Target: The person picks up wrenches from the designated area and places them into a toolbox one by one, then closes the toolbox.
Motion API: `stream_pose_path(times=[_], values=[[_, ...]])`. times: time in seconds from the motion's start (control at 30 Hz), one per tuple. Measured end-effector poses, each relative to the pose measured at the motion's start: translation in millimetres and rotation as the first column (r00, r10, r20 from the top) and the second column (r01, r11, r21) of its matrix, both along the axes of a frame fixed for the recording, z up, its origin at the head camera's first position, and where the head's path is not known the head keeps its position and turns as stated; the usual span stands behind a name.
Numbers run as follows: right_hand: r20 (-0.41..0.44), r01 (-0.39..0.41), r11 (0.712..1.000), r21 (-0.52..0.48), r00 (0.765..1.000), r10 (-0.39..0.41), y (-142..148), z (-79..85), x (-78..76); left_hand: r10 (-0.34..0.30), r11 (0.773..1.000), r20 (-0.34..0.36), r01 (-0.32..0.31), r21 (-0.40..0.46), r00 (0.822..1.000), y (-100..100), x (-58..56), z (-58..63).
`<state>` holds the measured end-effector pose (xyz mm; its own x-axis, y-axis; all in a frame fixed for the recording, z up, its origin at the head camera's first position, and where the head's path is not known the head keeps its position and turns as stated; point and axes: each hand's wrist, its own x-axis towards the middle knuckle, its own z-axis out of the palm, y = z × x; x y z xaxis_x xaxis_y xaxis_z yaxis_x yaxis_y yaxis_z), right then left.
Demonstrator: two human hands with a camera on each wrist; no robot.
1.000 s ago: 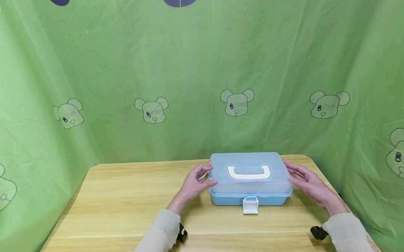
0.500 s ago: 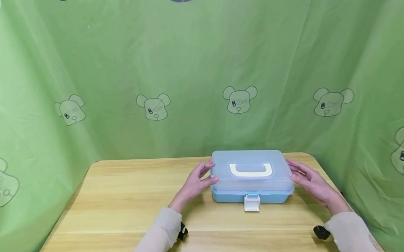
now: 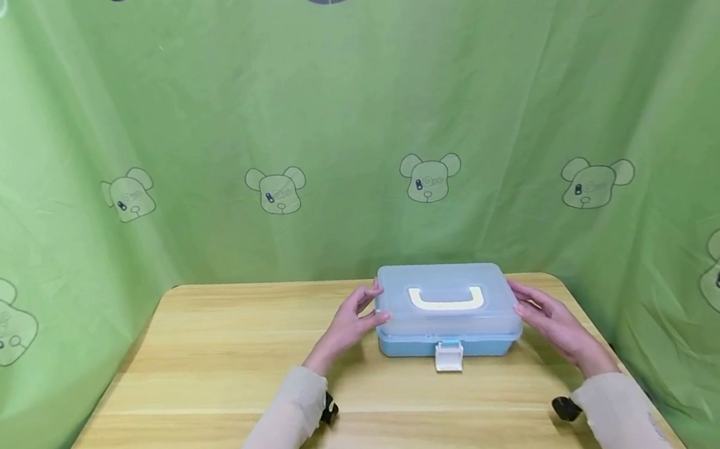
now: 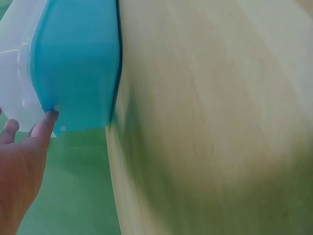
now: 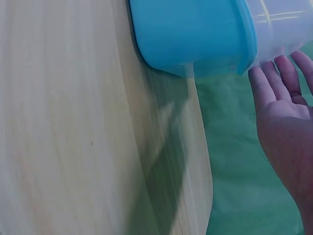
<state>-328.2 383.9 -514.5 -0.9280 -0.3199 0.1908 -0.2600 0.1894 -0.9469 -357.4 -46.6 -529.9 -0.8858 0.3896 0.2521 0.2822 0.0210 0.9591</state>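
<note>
A small plastic case (image 3: 448, 324) with a light blue base and a frosted lid (image 3: 446, 279) stands on the wooden table near its back edge. A white handle (image 3: 447, 306) lies on top, and a white latch (image 3: 449, 357) hangs unfastened at the front. At the case's left end, my left hand (image 3: 350, 323) touches the lid with thumb and fingers spread apart. My right hand (image 3: 554, 321) lies against the opposite end, its fingers mostly straight along the lid's side, as the right wrist view shows. What is inside the case cannot be made out.
The wooden table (image 3: 218, 368) extends to the left and in front of the case. Green cloth (image 3: 323, 112) printed with bear heads hangs behind it and on both sides. Black wrist cameras sit below the sleeves.
The head view has shifted slightly. In the last half second the case has slid a little towards the table's back edge, both hands staying at its ends.
</note>
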Motion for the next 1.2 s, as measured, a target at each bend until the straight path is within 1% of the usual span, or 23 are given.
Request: stream_pose_path(times=[0.1,0.23,0.3,0.47,0.63,0.8,0.9,1.0,1.07,1.13,1.2], values=[[0.013,0.011,1.0,-0.011,1.0,-0.011,-2.9,0.9,-2.1,0.012,0.999,0.004,-0.012,-0.043,1.0,-0.8,-1.6,2.4],[0.034,0.02,0.999,-0.029,0.999,-0.019,-6.7,2.2,-8.6,0.042,0.993,-0.004,-0.042,-0.11,0.999,-3.9,-4.0,8.2],[0.041,0.017,0.999,-0.041,0.999,-0.015,-7.9,2.6,-11.8,0.051,0.991,-0.007,-0.051,-0.125,0.999,-5.2,-5.8,10.6],[0.036,0.001,0.997,-0.083,0.999,0.002,-7.8,1.5,-16.1,0.046,0.991,-0.021,-0.049,-0.127,0.999,-4.8,-11.2,10.4],[0.03,-0.004,0.995,-0.102,1.0,0.007,-5.7,-1.6,-17.0,0.038,0.993,-0.037,-0.042,-0.113,0.999,-2.3,-13.2,7.6],[0.024,0.002,0.995,-0.097,1.0,0.001,-5.9,-3.5,-15.9,0.046,0.992,-0.032,-0.049,-0.119,0.998,-1.4,-12.1,5.6],[0.015,0.002,0.996,-0.091,1.0,0.0,-6.7,-4.6,-14.4,0.049,0.991,-0.031,-0.052,-0.121,0.998,-0.8,-10.1,6.7],[0.016,0.003,0.997,-0.079,1.0,-0.002,-7.6,-5.6,-12.1,0.045,0.991,-0.027,-0.048,-0.128,0.999,1.1,-6.7,10.6],[0.017,0.006,0.997,-0.074,1.0,-0.005,-7.6,-6.1,-10.7,0.045,0.99,-0.041,-0.05,-0.134,0.998,4.0,-4.9,13.6],[0.018,0.008,0.997,-0.074,1.0,-0.006,-7.2,-6.4,-9.9,0.069,0.982,-0.068,-0.079,-0.172,0.995,8.2,-3.6,17.1],[0.016,0.006,0.997,-0.077,1.0,-0.005,-6.7,-6.7,-9.6,0.107,0.964,-0.102,-0.129,-0.234,0.989,13.1,-2.9,20.8]])
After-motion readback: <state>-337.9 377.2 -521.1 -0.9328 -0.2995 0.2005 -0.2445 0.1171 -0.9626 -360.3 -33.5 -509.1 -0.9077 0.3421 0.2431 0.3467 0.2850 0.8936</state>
